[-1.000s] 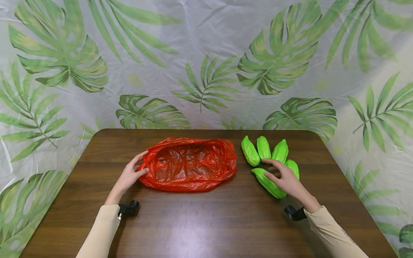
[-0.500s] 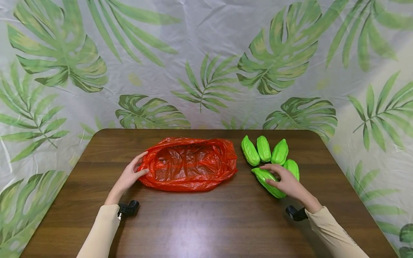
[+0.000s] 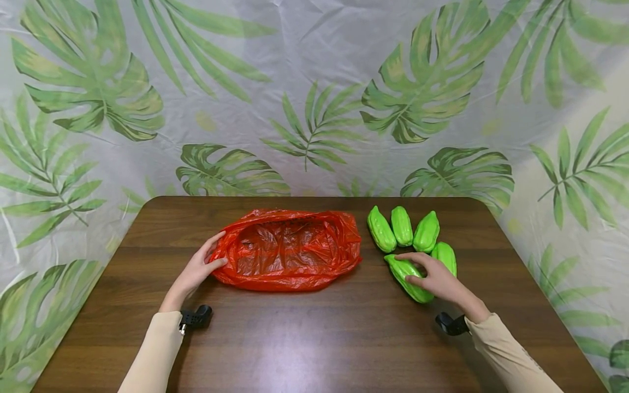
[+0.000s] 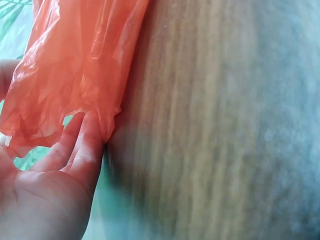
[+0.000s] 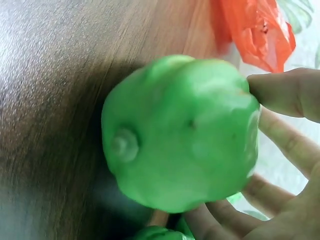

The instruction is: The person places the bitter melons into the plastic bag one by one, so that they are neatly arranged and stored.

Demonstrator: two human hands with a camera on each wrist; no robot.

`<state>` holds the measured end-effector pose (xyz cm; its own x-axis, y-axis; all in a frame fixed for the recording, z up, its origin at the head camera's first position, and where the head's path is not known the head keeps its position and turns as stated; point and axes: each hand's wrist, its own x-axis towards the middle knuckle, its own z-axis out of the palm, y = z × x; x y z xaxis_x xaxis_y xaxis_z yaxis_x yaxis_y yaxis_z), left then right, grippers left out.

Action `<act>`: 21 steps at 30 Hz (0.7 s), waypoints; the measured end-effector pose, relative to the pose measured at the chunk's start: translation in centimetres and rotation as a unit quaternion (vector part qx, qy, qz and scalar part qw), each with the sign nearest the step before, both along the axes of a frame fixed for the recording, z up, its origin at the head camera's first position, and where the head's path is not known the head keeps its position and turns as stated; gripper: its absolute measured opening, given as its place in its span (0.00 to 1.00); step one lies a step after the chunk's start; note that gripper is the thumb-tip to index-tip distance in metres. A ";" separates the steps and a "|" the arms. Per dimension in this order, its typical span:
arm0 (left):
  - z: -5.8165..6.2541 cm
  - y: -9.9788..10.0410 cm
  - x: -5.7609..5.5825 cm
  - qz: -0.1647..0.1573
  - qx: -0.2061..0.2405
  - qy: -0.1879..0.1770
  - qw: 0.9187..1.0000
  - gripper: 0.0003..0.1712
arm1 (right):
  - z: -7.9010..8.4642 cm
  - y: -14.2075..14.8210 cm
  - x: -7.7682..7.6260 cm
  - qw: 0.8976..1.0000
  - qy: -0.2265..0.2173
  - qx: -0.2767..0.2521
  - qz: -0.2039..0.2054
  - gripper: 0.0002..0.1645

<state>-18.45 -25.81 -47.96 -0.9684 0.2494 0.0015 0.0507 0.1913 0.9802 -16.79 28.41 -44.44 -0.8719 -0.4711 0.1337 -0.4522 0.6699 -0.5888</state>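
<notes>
A red plastic bag [image 3: 290, 281] lies on the table with its wide mouth facing up. My left hand [image 3: 197, 268] holds its left end, thumb on the near rim and fingers at the far side. In the left wrist view, fingertips of the left hand [image 4: 65, 185] go behind the thin film. On the right, my right hand [image 3: 437, 277] grips a green, ribbed gourd [image 3: 407, 278] with a pointed tip, thumb on the near side and fingers over the far side. The right wrist view shows the gourd's blunt stem end [image 5: 125, 145] close up.
Several similar green gourds [image 3: 401, 226] lie beyond and beside the right hand, one [image 3: 444, 256] partly behind it. The brown wooden table [image 3: 304, 333] ends at a leaf-printed cloth [image 3: 314, 125] hanging at the back. Each wrist wears a black camera band [image 3: 196, 316].
My right hand has drawn back from between the gourds and closed round the nearest one, which has shifted slightly. The left hand and the bag have stayed in place.
</notes>
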 end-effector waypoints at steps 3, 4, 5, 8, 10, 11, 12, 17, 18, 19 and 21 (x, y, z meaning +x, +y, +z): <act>-0.2 -0.1 -0.1 -0.001 0.002 -0.003 1.000 0.39 | 0.0 -0.1 -0.1 1.000 -0.004 -0.002 0.000 0.26; -0.3 -0.1 -0.1 -0.001 0.002 -0.004 1.000 0.39 | 0.0 -0.1 -0.1 1.000 -0.006 -0.003 0.000 0.26; -0.3 -0.1 -0.2 0.000 0.004 -0.006 1.000 0.39 | 0.0 -0.1 -0.1 1.000 -0.008 -0.005 0.001 0.26; -0.5 -0.2 -0.2 -0.003 0.007 -0.010 1.000 0.39 | 0.0 -0.3 -0.1 1.000 -0.009 -0.013 0.002 0.26; -0.6 -0.3 -0.2 -0.004 0.009 -0.012 1.000 0.39 | 0.1 -0.4 -0.1 1.000 -0.011 -0.018 0.002 0.25; -0.6 -0.3 -0.2 -0.005 0.009 -0.012 1.000 0.39 | 0.1 -0.5 -0.2 1.000 -0.012 -0.021 0.002 0.25; -0.6 -0.3 -0.2 -0.006 0.008 -0.013 1.000 0.40 | 0.1 -0.5 -0.2 1.000 -0.014 -0.024 0.000 0.25; -0.7 -0.3 -0.3 -0.006 0.007 -0.017 1.000 0.40 | 0.4 -0.9 -0.3 0.999 -0.023 -0.039 -0.010 0.25; -0.7 -0.3 -0.2 -0.005 0.007 -0.018 1.000 0.40 | 0.5 -1.0 -0.3 0.999 -0.024 -0.042 -0.013 0.26; -0.7 -0.3 -0.2 -0.005 0.007 -0.019 1.000 0.40 | 0.5 -1.1 -0.3 0.999 -0.025 -0.045 -0.016 0.26; -0.7 -0.3 -0.2 -0.005 0.007 -0.020 1.000 0.40 | 0.7 -1.3 -0.4 0.998 -0.027 -0.051 -0.021 0.26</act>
